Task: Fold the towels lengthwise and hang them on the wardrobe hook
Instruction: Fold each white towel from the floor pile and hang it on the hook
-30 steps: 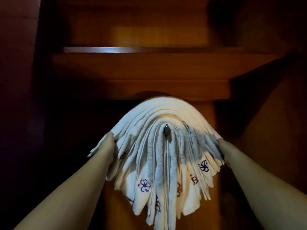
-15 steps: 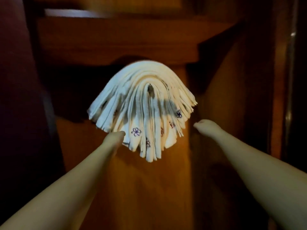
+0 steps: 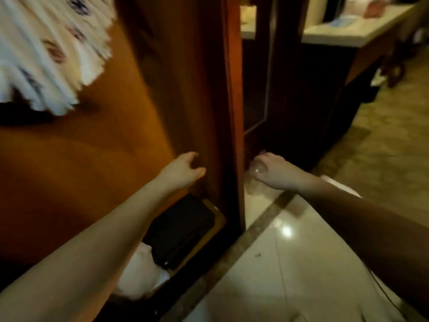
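— Where towels (image 3: 41,54)?
— Up high, far above and to the left of left hand (image 3: 183,169). White, with small flower marks. Blurry. Hanging in a fan against the wooden wardrobe (image 3: 111,159). Hook not seen.

— Touching the towels?
— No. Well apart from both hands.

— Left hand?
— Stretched out in front of the wardrobe wood. Fingers loose and a little bent, thumb sticking out. Holding nothing.

— Right hand (image 3: 267,169)?
— Just past the wardrobe edge, on the other side from left hand. Fingers curled in. Something small and shiny by the knuckles, too blurry to name. Cannot tell if holding anything.

— Below left hand?
— A flat black thing (image 3: 183,231) low in the wardrobe, on a wooden bottom. Next to it, nearer the arm, some white cloth (image 3: 141,273).

— Below right hand?
— Shiny pale floor (image 3: 267,263) with a dark stripe (image 3: 234,256) across it. A bright light spot on the tiles.

— Far off, up and right of right hand?
— A pale counter (image 3: 343,36) on a dark cabinet. Small blurry things on top, too fuzzy to name.
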`<control>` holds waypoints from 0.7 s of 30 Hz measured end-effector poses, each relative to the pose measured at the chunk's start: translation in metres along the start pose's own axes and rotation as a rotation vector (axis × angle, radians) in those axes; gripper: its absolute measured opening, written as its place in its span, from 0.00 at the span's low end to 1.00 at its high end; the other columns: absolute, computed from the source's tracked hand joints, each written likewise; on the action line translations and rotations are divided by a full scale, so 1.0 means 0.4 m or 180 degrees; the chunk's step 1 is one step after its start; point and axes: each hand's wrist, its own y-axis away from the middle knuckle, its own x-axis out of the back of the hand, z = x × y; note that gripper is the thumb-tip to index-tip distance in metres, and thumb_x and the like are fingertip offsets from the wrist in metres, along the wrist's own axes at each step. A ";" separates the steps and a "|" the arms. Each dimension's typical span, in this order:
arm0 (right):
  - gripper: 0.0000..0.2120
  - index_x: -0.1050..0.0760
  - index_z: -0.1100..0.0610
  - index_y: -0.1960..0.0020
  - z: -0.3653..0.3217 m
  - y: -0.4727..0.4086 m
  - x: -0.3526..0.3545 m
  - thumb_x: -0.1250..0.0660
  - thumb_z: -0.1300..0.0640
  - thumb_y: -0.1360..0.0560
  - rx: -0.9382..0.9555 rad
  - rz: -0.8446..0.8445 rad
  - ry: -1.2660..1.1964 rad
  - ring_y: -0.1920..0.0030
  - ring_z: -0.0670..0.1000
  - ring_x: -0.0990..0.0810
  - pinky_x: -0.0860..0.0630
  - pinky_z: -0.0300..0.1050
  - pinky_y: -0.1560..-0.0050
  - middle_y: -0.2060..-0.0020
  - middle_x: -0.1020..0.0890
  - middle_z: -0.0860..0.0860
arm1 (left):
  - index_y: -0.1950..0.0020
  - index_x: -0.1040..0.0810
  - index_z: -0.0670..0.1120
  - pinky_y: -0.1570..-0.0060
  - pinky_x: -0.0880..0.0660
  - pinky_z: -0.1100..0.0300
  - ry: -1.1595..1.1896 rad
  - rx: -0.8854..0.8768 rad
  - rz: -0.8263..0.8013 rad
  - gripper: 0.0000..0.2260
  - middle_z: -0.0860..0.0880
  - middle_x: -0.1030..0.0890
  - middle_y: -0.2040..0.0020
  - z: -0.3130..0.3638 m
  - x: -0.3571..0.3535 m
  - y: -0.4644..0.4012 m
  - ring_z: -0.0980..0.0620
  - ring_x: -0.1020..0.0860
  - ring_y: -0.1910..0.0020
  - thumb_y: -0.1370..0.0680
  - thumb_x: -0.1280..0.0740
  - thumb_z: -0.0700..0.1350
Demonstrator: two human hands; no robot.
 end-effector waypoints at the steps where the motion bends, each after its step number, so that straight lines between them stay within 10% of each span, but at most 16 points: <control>1: 0.26 0.30 0.53 0.27 0.076 0.018 -0.025 0.37 0.42 0.20 -0.0167 -0.0037 0.0005 0.30 0.57 0.29 0.33 0.48 0.34 0.30 0.28 0.54 | 0.21 0.39 0.52 0.55 0.28 0.65 0.0008 -0.0008 -0.0124 0.28 0.48 0.34 0.24 0.015 -0.045 -0.014 0.58 0.23 0.48 0.19 0.34 0.54; 4: 0.27 0.30 0.56 0.26 0.335 0.067 -0.076 0.36 0.44 0.20 -0.0734 -0.0141 0.0015 0.29 0.59 0.30 0.32 0.51 0.31 0.28 0.28 0.57 | 0.23 0.36 0.52 0.43 0.31 0.59 -0.0324 -0.0209 -0.0644 0.27 0.49 0.33 0.24 0.118 -0.281 -0.120 0.50 0.28 0.31 0.20 0.33 0.54; 21: 0.19 0.25 0.56 0.31 1.265 0.251 -0.154 0.39 0.52 0.20 -0.3090 -0.1033 -0.0968 0.37 0.57 0.22 0.25 0.49 0.37 0.34 0.22 0.56 | 0.28 0.27 0.45 0.40 0.29 0.56 -0.1083 -0.0669 -0.2370 0.20 0.43 0.25 0.30 0.672 -1.161 -0.567 0.43 0.25 0.35 0.19 0.37 0.50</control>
